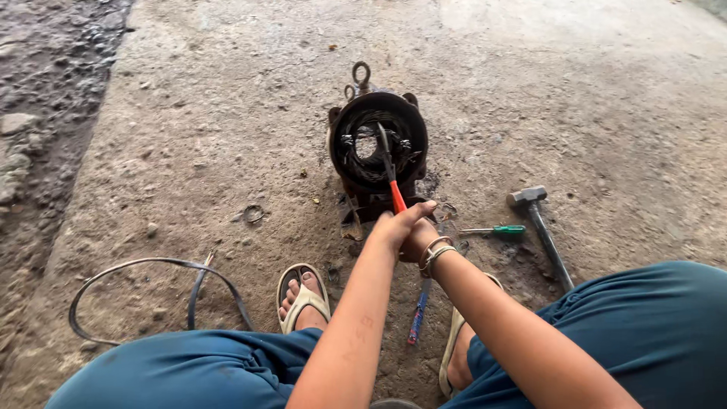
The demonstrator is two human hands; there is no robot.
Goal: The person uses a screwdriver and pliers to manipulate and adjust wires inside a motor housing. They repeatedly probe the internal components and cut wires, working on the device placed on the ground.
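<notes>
Concrete floor (pixel 575 98) carries the round motor housing (pixel 376 144) at its middle, dark windings inside. Both the left hand (pixel 397 223) and right hand (pixel 421 241) are clamped together on a red-handled tool (pixel 393 178) set into the windings. A slip would likely gouge them.

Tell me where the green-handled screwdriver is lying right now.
In the head view, the green-handled screwdriver lies on the concrete floor right of centre, between the person's clasped hands and the hammer, just right of the motor housing.
</notes>
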